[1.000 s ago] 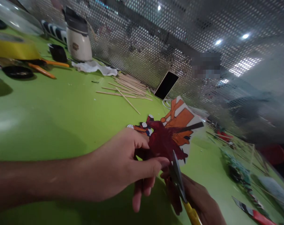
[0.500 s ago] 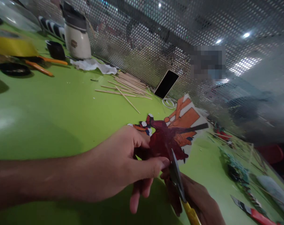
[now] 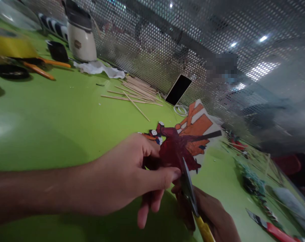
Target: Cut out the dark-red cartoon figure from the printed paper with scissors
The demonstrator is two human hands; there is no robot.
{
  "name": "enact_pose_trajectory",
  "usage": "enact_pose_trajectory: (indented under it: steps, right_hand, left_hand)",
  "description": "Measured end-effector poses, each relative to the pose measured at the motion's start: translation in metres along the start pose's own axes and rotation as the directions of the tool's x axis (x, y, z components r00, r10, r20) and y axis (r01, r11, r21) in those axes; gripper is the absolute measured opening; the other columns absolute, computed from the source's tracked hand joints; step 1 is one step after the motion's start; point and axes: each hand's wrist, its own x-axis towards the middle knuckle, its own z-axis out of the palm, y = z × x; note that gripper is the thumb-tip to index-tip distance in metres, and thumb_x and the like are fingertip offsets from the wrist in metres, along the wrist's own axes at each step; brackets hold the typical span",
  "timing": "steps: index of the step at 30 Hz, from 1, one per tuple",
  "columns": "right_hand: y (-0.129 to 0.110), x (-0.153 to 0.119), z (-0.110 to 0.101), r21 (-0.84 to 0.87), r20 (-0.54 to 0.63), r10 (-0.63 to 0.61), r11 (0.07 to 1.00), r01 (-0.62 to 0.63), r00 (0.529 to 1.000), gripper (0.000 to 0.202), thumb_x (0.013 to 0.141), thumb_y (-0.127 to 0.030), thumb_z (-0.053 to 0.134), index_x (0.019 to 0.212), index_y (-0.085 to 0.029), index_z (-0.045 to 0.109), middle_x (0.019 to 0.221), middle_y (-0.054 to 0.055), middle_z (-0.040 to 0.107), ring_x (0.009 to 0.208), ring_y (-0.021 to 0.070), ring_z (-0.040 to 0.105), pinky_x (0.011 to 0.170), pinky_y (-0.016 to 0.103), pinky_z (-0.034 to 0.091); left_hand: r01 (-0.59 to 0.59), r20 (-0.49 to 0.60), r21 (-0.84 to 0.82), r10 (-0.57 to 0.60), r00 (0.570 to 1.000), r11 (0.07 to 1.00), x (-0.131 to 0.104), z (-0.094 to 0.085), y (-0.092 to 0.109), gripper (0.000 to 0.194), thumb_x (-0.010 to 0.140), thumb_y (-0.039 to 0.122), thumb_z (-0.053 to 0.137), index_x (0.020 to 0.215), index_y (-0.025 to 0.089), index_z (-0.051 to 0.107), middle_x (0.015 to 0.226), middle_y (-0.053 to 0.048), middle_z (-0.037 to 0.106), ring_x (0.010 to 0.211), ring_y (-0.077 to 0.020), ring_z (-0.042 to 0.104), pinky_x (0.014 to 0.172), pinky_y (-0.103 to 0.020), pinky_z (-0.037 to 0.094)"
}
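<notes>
Between the thumb and fingers of my left hand [image 3: 132, 174] is a painted paper cutout [image 3: 174, 148], dark red with orange and black parts and pale uncoloured margins. Its far end fans out to the upper right. My right hand [image 3: 213, 211] is at the lower right, closed around yellow-handled scissors [image 3: 189, 185]; its fingers are partly hidden behind the blades. The scissors' blades lie at the near edge of the dark red area, close to my left thumb tip. Whether the blades are parted is unclear.
Thin wooden sticks [image 3: 139, 89] and a phone [image 3: 179, 90] lie by the perforated metal screen [image 3: 142, 37]. A white-and-black jug [image 3: 80, 37], yellow tape roll [image 3: 12, 43] and orange-handled tool [image 3: 39, 70] stand left. A red utility knife [image 3: 275, 232] lies at lower right.
The whole view has shifted very slightly. Both hands, the paper cutout and the scissors keep almost the same positions relative to each other.
</notes>
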Motion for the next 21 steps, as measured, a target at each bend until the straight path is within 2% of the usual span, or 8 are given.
enact_pose_trajectory:
  steps: [4,8,14,18,21]
  right_hand:
    - [0.006,-0.007,0.005,0.026,-0.015,0.037,0.999,-0.037,0.999,0.106,0.083,-0.105,0.050,0.148,-0.024,0.067,0.079,0.006,0.070,0.070,0.0292,0.073,0.056,0.036,0.058]
    - [0.010,-0.010,0.004,0.051,-0.013,0.042,0.998,-0.041,0.999,0.101,0.085,-0.104,0.050,0.144,-0.025,0.069,0.069,0.002,0.064,0.060,0.0267,0.069,0.049,0.034,0.053]
    - [0.004,-0.008,0.003,0.035,-0.041,0.065,0.997,-0.064,0.997,0.100,0.085,-0.104,0.048,0.143,-0.025,0.070,0.067,0.001,0.061,0.043,0.0178,0.050,0.041,0.031,0.043]
    - [0.000,0.000,0.005,0.109,-0.070,0.060,0.993,-0.052,0.996,0.101,0.087,-0.105,0.042,0.138,-0.024,0.077,0.057,-0.003,0.051,0.039,0.0152,0.040,0.041,0.030,0.039]
    - [-0.003,0.013,0.006,0.174,-0.046,0.002,0.985,0.006,0.999,0.105,0.084,-0.107,0.042,0.136,-0.024,0.081,0.054,-0.003,0.048,0.041,0.0167,0.046,0.041,0.029,0.039]
  left_hand:
    - [0.023,0.000,-0.017,-0.023,1.000,1.000,0.000,0.001,0.001,0.041,0.105,0.022,0.058,0.064,0.020,0.060,0.056,0.008,0.061,0.033,-0.0041,0.045,0.038,-0.013,0.043]
    - [0.025,0.005,-0.035,-0.025,1.000,0.999,0.001,0.001,0.001,0.036,0.104,0.019,0.058,0.068,0.021,0.062,0.054,0.008,0.060,0.034,-0.0066,0.044,0.034,-0.014,0.039]
    - [0.022,0.014,-0.045,-0.021,1.000,0.999,0.001,-0.001,0.000,0.038,0.104,0.022,0.063,0.067,0.020,0.063,0.052,0.008,0.062,0.030,-0.0056,0.046,0.033,-0.013,0.040]
    - [0.022,0.031,-0.043,-0.021,0.999,0.999,0.001,-0.002,-0.002,0.041,0.105,0.024,0.062,0.065,0.020,0.065,0.054,0.008,0.063,0.031,-0.0052,0.050,0.036,-0.012,0.045]
    - [0.036,0.017,-0.025,-0.035,0.999,0.999,0.001,-0.002,-0.001,0.045,0.105,0.021,0.060,0.061,0.019,0.062,0.053,0.008,0.062,0.029,-0.0035,0.046,0.036,-0.011,0.043]
